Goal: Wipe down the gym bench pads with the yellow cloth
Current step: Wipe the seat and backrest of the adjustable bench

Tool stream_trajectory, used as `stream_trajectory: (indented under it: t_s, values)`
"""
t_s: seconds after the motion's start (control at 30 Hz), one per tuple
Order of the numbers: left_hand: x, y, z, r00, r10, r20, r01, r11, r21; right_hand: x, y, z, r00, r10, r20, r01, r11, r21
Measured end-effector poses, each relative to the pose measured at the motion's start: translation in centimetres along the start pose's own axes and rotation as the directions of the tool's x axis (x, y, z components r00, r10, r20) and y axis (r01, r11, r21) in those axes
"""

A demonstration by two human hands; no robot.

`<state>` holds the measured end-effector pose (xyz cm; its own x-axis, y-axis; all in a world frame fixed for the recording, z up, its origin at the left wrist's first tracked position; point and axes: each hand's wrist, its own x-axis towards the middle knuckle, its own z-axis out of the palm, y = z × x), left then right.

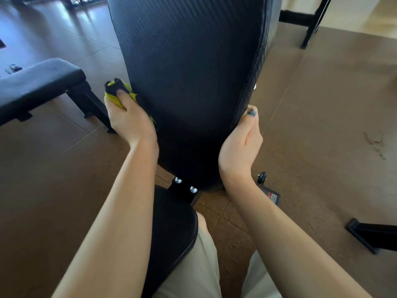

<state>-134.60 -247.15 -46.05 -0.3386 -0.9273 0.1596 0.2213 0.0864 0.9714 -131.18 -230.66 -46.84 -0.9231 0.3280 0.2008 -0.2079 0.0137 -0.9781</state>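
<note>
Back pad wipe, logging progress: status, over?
Left hand shut on yellow cloth, pressed to back pad left edge. Right hand gripping pad's right edge. Seat pad untouched. Nothing in the way.

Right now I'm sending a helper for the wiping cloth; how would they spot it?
Find the tall black back pad in the middle. At its lower left edge, the left hand presses a bunched cloth against it. It is the only yellow thing here.

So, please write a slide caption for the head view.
Left hand wipes backrest pad with yellow cloth; right hand steadies it.
</note>
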Motion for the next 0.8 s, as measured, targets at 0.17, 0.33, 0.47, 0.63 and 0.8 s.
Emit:
stream_trajectory:
  t_s: [0.17, 0.33, 0.47, 0.63, 0.8]
  values:
    - [0.9, 0.7, 0.1, 0.982, 0.186, 0.026, -0.187, 0.977, 0.105, 0.1, 0.3, -0.1, 1.0, 0.015, 0.019, -0.014, 0.999, -0.034]
    - [0.7, -0.2, 0.7, 0.956, 0.292, 0.026, -0.292, 0.943, 0.159, 0.3, 0.7, 0.1, 1.0, -0.004, 0.005, 0.004, 1.0, 0.002]
    - [0.3, -2.8, -0.4, 0.983, 0.174, 0.062, -0.185, 0.934, 0.307, 0.4, 0.8, 0.4, 1.0, -0.006, -0.023, 0.005, 1.0, -0.02]
    - [-0.9, -6.2, -2.3, 0.997, -0.065, 0.03, 0.045, 0.893, 0.448, 0.3, 0.7, 0.6, 0.999, -0.005, -0.046, 0.004, 1.0, -0.013]
    - [-3.9, -8.8, -3.9, 0.937, -0.35, 0.004, 0.299, 0.807, 0.51, 0.1, 0.4, 0.9, 0.998, 0.017, -0.061, -0.019, 0.999, -0.026]
